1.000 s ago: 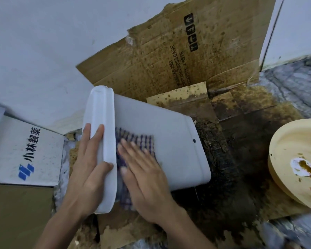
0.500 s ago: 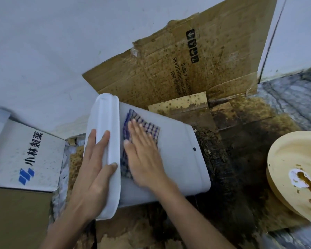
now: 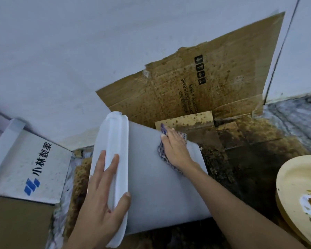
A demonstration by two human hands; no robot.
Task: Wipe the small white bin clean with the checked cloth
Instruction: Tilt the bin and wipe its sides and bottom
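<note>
The small white bin (image 3: 156, 191) lies on its side on stained cardboard, its lid end to the left. My left hand (image 3: 101, 203) grips the lid rim, fingers flat on the lid and thumb on the bin's side. My right hand (image 3: 175, 150) presses the blue-and-white checked cloth (image 3: 162, 153) flat against the far upper part of the bin's side, near its top edge. Most of the cloth is hidden under the palm; only its edges show.
A stained cardboard sheet (image 3: 196, 87) leans on the white wall behind the bin. A white box with blue logo (image 3: 31, 169) lies at the left. A dirty yellow dish (image 3: 302, 200) sits at the right edge. Dark, grimy cardboard (image 3: 241, 173) covers the floor.
My right hand has slid the cloth across the bin's side, from near the lid by my body to the far upper edge. My left hand still holds the lid rim.
</note>
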